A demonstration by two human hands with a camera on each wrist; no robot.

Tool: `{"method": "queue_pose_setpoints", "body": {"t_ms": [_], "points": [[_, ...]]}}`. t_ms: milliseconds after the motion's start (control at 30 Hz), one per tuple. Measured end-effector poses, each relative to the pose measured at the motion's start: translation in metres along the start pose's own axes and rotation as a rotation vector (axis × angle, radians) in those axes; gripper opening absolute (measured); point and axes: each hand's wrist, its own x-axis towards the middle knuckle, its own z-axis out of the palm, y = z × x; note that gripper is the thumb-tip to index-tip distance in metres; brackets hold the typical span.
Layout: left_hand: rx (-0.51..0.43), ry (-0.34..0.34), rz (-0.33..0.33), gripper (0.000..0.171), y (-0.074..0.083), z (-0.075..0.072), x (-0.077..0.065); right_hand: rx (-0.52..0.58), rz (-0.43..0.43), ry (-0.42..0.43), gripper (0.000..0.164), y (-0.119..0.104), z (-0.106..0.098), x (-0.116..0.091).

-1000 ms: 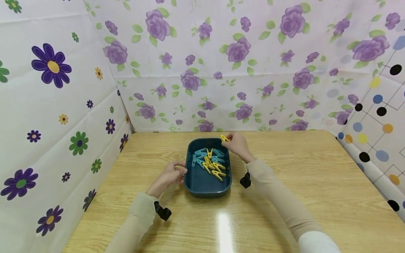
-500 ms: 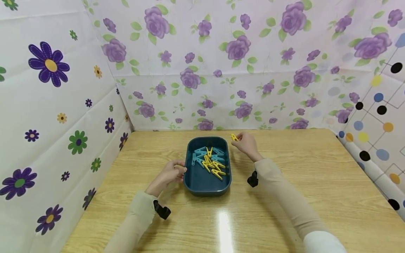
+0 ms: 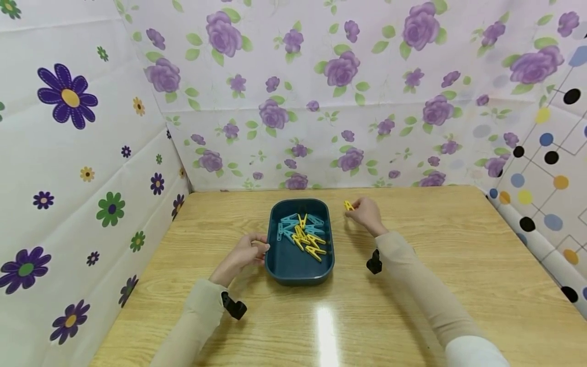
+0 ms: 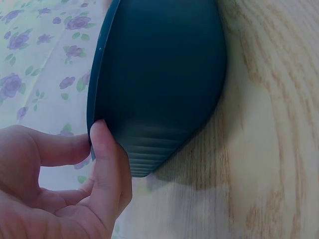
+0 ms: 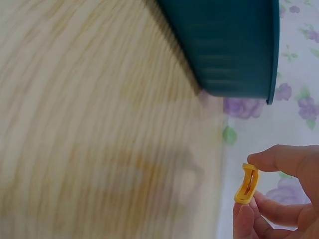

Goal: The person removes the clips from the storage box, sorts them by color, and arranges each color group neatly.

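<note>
A dark teal plastic tub (image 3: 293, 270) stands mid-table with several yellow clothespins (image 3: 315, 252) and blue clothespins (image 3: 289, 220) heaped inside. My left hand (image 3: 244, 253) pinches the tub's left rim; in the left wrist view the thumb and a finger (image 4: 105, 154) close on that rim. Right of the tub's far corner, my right hand (image 3: 368, 214) pinches one yellow clothespin (image 5: 246, 184) between thumb and fingertips. In the right wrist view this clothespin is apart from the tub and close over the table's far part.
The wooden table (image 3: 440, 244) spreads out on both sides of the tub. Flowered cloth (image 3: 312, 148) hangs behind its back edge, more patterned cloth at left and right. A black wrist camera (image 3: 235, 307) sits on the left sleeve.
My right hand has carried the yellow clothespin rightward, from over the tub's far right corner to beside the tub, and slightly lower. The left hand has stayed on the rim.
</note>
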Motion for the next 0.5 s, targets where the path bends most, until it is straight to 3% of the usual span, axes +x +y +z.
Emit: {"method": "queue_pose_setpoints", "body": {"t_ms": [500], "points": [[-0.024, 0.004, 0.009, 0.030, -0.003, 0.000, 0.000, -0.047, 0.067, 0.009, 0.028, 0.015, -0.001, -0.004]]}}
